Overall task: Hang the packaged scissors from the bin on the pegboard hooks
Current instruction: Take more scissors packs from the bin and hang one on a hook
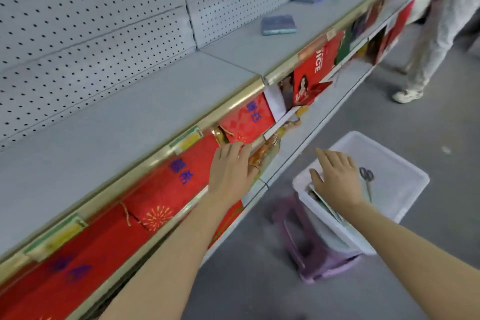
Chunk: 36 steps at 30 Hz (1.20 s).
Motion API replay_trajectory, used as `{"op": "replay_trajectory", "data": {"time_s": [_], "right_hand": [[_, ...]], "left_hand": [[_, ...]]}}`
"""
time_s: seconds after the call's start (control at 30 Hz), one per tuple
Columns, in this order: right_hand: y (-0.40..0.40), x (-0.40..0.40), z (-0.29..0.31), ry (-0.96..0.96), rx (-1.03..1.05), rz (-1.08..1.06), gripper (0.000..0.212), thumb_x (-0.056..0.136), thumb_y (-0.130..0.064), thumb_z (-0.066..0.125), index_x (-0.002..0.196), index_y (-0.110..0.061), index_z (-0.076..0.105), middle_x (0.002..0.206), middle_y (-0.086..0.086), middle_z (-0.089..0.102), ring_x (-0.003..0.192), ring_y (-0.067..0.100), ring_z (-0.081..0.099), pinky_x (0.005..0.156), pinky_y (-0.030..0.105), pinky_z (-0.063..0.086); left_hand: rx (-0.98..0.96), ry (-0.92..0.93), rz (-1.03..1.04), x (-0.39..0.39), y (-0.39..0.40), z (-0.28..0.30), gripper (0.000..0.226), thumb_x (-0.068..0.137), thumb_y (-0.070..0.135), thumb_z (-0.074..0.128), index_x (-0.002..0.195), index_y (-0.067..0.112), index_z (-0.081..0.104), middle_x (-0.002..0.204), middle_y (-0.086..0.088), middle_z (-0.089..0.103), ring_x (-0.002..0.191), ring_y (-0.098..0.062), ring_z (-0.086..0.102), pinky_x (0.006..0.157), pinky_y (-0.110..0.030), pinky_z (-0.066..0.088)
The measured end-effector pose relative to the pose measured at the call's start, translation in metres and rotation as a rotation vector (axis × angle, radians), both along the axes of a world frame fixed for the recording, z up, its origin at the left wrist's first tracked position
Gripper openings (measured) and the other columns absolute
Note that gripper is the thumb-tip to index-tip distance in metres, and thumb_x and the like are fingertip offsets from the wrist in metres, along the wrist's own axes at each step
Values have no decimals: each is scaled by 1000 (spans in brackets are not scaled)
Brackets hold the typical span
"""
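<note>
A white plastic bin (405, 189) sits on a purple stool at the lower right. Inside lies a packaged pair of scissors (366, 176) with grey handles, and several flat packages (324, 205) lean against the bin's near wall. My right hand (335, 176) reaches into the bin, fingers spread, resting over those flat packages. My left hand (231, 169) hovers in front of the shelf edge, fingers apart and empty. The grey pegboard (91, 34) fills the upper left; no hooks show on it.
A grey shelf (130, 122) with a gold edge strip runs diagonally, with red paper goods (187, 179) stacked beneath it. Two small blue packs (278, 24) lie farther along the shelf. A purple stool (311, 249) holds the bin. Another person's legs (426, 49) stand at the upper right.
</note>
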State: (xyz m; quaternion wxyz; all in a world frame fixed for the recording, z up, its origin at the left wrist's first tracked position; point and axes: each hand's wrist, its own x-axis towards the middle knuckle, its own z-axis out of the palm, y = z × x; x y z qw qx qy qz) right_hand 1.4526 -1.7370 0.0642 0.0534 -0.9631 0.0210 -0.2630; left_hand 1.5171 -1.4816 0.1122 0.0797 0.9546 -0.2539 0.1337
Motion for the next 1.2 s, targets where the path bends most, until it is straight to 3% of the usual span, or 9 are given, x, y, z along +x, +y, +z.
{"op": "replay_trajectory", "data": {"time_s": [0.2,0.37,0.63,0.87,1.03,1.13,1.2], "right_hand": [[-71,-36,-52,231,-10,-223,50,83,-33,45,116,-1,65,103,14,69,90,38,63,79,45,49],[-123,-45,-80,327,14,-288,46,76,-17,75,117,-1,64,103,13,70,91,36,65,82,46,50],[-226,-35,-126,363,-13,-269,47,71,-13,79,114,-2,65,99,10,70,89,34,65,83,44,50],[-290,3,-191,455,-91,-116,50,69,-11,77,117,-3,66,101,9,69,90,34,64,84,44,51],[-315,38,-233,693,-204,91,64,53,-4,80,115,-7,67,105,6,69,97,30,65,89,41,50],[-320,62,-250,945,-406,415,55,75,-7,69,129,-12,57,127,7,60,121,32,52,104,45,40],[-326,79,-261,980,-546,541,49,89,-13,58,137,-18,48,140,7,48,130,33,44,109,46,33]], "left_hand": [[50,107,-141,7,-68,-55,59,76,42,72,125,12,60,121,-6,61,110,-29,57,95,-40,41],[105,179,-227,20,-135,-94,55,78,41,72,124,13,59,122,-5,60,112,-28,56,97,-40,44],[192,364,-307,29,-277,-169,55,90,42,60,136,14,48,133,-3,53,119,-25,49,100,-36,38],[291,463,-335,25,-343,-238,48,91,35,61,132,14,50,131,-5,52,120,-26,47,104,-39,36],[334,483,-350,37,-369,-268,47,94,32,57,135,13,46,132,-6,51,121,-26,45,105,-38,34],[341,494,-359,39,-374,-283,52,95,38,54,139,13,44,136,-6,47,125,-26,42,108,-38,31],[335,501,-361,38,-373,-291,51,96,37,54,140,13,43,136,-5,48,125,-26,43,107,-37,31]]}}
